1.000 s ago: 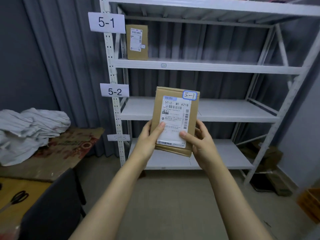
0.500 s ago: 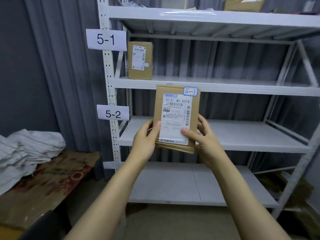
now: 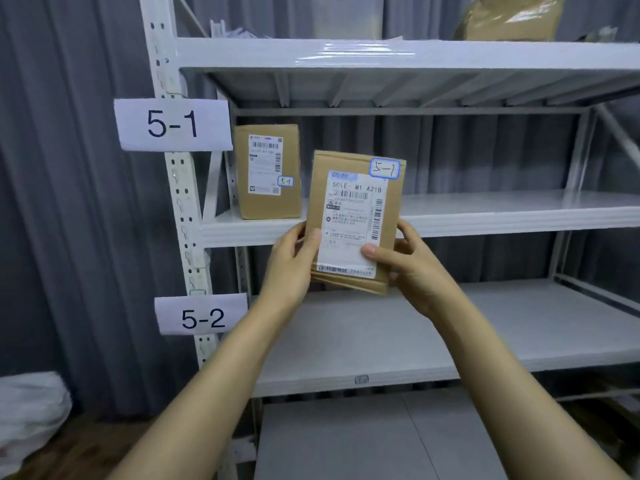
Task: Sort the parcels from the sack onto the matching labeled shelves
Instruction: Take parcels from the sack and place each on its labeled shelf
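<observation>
Just in front of the 5-1 shelf's (image 3: 485,209) front edge, I hold a flat brown cardboard parcel (image 3: 355,220) upright, its white shipping label facing me and a handwritten 5-1 tag (image 3: 384,168) at its top right corner. My left hand (image 3: 289,268) clasps the lower left edge, thumb pressed on the label; my right hand (image 3: 412,268) clasps the lower right edge, thumb on the label's bottom corner, fingers wrapped behind. Both grips are closed on the parcel.

It looks thin and light, a stiff mailer rather than a full box. Its bottom edge seems layered or slightly splayed, though the view is too soft to be sure. Plain card is not slippery, so pinching the two side edges low down should be enough; squeezing the middle might bow it.

Another cardboard box (image 3: 268,171), also tagged 5-1, stands upright near the shelf's left end, by the 5-1 sign (image 3: 173,124). Bare shelf lies to its right. The 5-2 sign (image 3: 202,315) marks the shelf below.
</observation>
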